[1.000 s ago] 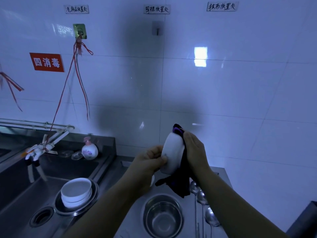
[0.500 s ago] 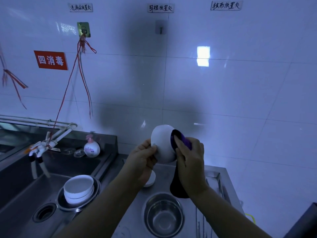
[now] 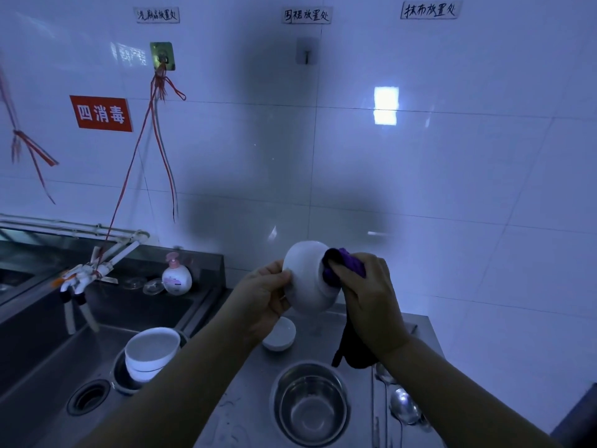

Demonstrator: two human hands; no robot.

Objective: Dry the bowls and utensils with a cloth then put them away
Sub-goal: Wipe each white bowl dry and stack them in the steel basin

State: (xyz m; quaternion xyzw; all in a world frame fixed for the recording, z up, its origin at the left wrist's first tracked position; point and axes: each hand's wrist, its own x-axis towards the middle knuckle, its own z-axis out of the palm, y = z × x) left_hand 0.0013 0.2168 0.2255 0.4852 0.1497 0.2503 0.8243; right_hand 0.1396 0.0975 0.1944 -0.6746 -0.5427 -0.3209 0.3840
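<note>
White bowl (image 3: 307,279) in left hand (image 3: 263,302) grip, right hand (image 3: 368,299) gripping purple cloth (image 3: 345,263), red sign (image 3: 101,113) "四消毒"

The stainless steel counter (image 3: 245,412) runs beneath the gripped bowl. Directly below the grip, a small white bowl (image 3: 279,335) rests upside down on it. Nearer the viewer stands an empty steel bowl (image 3: 310,403). To the right of that bowl, below the hanging cloth, metal spoons (image 3: 403,407) lie on the counter.
</note>
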